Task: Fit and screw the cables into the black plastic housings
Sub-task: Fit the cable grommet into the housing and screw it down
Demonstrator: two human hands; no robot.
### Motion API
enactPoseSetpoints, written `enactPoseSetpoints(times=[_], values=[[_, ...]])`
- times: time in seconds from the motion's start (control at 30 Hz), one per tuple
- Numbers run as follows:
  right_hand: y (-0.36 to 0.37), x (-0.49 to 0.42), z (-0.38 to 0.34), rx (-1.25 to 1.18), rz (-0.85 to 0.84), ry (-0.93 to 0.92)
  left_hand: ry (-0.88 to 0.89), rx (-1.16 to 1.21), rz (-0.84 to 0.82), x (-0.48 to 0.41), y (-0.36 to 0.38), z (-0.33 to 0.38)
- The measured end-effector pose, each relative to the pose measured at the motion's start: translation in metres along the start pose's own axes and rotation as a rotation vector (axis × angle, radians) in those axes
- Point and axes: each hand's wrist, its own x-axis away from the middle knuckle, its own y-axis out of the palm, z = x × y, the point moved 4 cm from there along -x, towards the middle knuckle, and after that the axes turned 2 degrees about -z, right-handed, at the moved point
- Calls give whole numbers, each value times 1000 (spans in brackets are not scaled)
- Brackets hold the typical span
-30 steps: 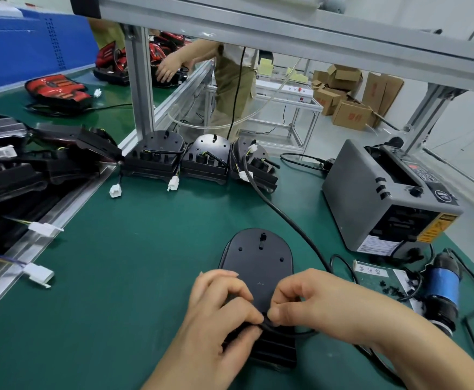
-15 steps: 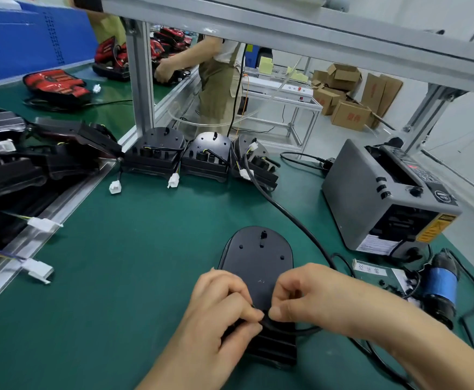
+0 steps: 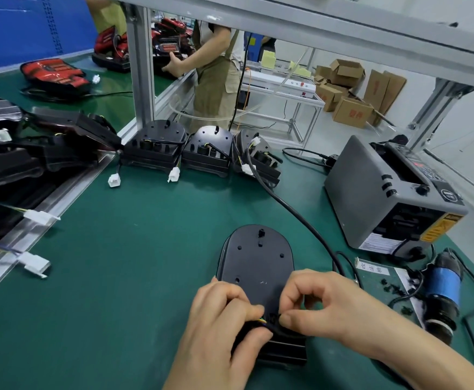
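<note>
Green bench mat (image 3: pixel 145 277), assembly line, another worker in the background. Black housing (image 3: pixel 258 257) lies flat at the near centre, both hands at its near end.

Changed over the last 1 s: the housing hasn't moved and the hands are at the same spot. Coloured wire ends (image 3: pixel 261 321) now show between the fingertips; before, they were covered. The right hand (image 3: pixel 328 302) has lifted its other fingers, leaving only thumb and index pinching the cable (image 3: pixel 294 215) right where it meets the housing. The left hand (image 3: pixel 219 327) is curled round the wire end, thumb under it.

My read: still the fitting step, feeding the wire end into its slot. No screwing yet: electric screwdriver (image 3: pixel 442 288) lies untouched on the right, loose screws (image 3: pixel 390 288) beside it.

Can't see:
- the slot itself, it's under the fingers
- whether the cable is seated or just held against the edge
- the housing's near end, mostly covered by the hands

3 wired housings (image 3: pixel 204 150) stand at the back. The cable runs up towards them, but I can't tell where it ends.
</note>
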Motion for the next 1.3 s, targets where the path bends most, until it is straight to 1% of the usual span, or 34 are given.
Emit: enactPoseSetpoints(times=[0.17, 0.33, 0.57, 0.77, 0.9, 1.07, 1.17, 1.3], values=[[1, 0, 0, -35, -12, -9, -6, 4, 14, -1, -1, 1], [-2, -6, -7, -30, -74, 128, -23, 6, 9, -1, 0, 1], [-9, -22, -19, 161, -241, 271, -23, 13, 12, -1, 0, 1], [-10, -32, -24, 287, -345, 292, -8, -11, 3, -1, 0, 3], [-10, -32, -24, 284, -368, 292, 22, -9, -6, -3, 0, 3], [-11, -33, -26, 335, -377, 296, -21, 18, -37, -4, -2, 4], [-11, -33, -27, 345, -391, 297, 20, -22, -98, -10, -5, 7], [-10, -37, -26, 389, -412, 284, 151, -139, -176, -12, -7, 9]])
